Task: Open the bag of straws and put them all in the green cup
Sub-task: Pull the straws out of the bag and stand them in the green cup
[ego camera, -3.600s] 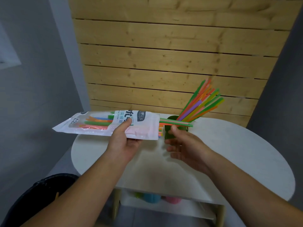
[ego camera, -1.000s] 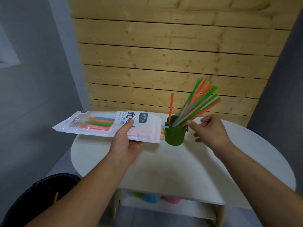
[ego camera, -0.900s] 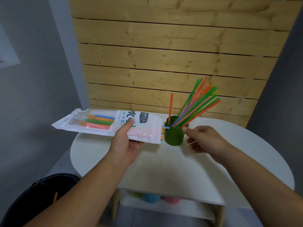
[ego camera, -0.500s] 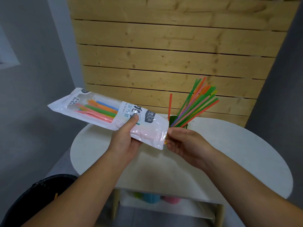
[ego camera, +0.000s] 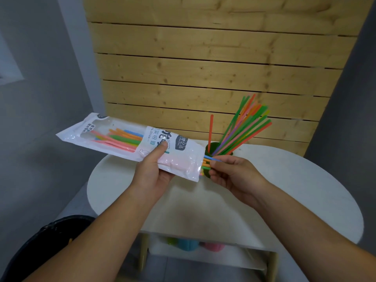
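Bag (ego camera: 130, 143) gripped tilted above surface (ego camera: 284, 190) in left hand (ego camera: 151, 174), thumb on top, right hand (ego camera: 230, 174) pinching straw ends (ego camera: 206, 163) at its open mouth beside green cup (ego camera: 211, 148); risk: loose pinch spills straws, or hand tips the crowded cup.

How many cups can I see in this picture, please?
4: the green cup on the table behind the right hand; on the shelf below, blurred, likely cups: green shape, blue shape, pink shape. More may be hidden.
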